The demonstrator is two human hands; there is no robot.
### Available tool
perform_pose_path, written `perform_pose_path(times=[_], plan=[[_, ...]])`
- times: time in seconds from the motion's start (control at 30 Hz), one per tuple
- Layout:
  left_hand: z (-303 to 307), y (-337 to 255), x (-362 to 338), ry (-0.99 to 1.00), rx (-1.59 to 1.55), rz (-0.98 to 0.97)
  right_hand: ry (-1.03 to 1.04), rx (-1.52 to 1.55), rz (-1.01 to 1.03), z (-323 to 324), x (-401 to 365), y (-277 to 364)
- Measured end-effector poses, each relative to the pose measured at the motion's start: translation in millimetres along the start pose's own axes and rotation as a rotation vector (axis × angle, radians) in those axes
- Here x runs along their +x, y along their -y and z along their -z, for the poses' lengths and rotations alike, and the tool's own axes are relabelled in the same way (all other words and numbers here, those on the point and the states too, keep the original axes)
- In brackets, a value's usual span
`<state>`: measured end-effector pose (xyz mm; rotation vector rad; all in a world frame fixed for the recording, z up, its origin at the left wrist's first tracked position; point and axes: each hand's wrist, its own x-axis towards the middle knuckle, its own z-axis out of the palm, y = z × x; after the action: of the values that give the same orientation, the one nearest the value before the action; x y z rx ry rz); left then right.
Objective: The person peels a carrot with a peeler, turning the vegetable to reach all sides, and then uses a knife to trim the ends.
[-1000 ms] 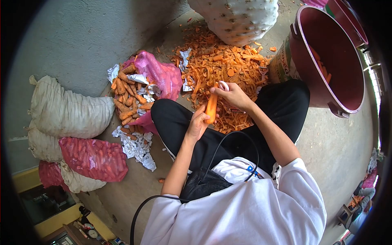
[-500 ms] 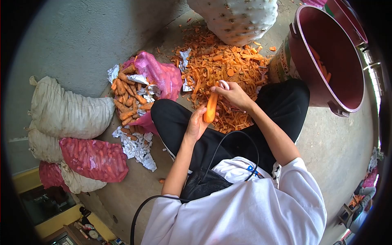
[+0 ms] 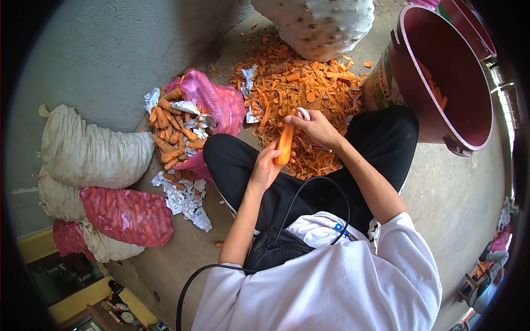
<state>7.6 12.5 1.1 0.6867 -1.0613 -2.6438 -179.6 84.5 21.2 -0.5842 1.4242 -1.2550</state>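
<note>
A bright orange peeled carrot (image 3: 285, 144) lies tilted between my hands, over the gap between my legs. My left hand (image 3: 267, 165) is closed around its lower end, with the thumb on top. At the upper end, my right hand (image 3: 316, 128) grips a pale pink-handled tool (image 3: 302, 114), probably a peeler; its blade is hidden. Orange peelings (image 3: 309, 83) form a wide pile on the floor beyond the hands. Unpeeled carrots (image 3: 171, 129) spill from a pink mesh bag (image 3: 212, 99) to the left, among crumpled paper.
A large maroon tub (image 3: 464, 110) holding some peeled carrots stands at the right. White sacks (image 3: 94, 149) and a filled pink mesh bag (image 3: 127, 215) lie at the left. A bulging white sack (image 3: 320, 27) stands behind the peelings.
My left thumb now lies across the front of the carrot's lower end, where the fingers were more at its side. The right hand has hardly moved.
</note>
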Motion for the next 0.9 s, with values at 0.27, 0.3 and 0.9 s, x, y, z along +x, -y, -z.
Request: perform_pose_path(times=[0.27,0.3,0.9], plan=[[2,2,0,0.016,-0.021,-0.012,-0.011,0.035,0.016,1,-1,2],[2,2,0,0.009,-0.024,-0.008,-0.025,0.033,0.013,2,0,2],[6,2,-1,0.026,-0.082,0.037,-0.212,-0.071,-0.072,7,-3,7]])
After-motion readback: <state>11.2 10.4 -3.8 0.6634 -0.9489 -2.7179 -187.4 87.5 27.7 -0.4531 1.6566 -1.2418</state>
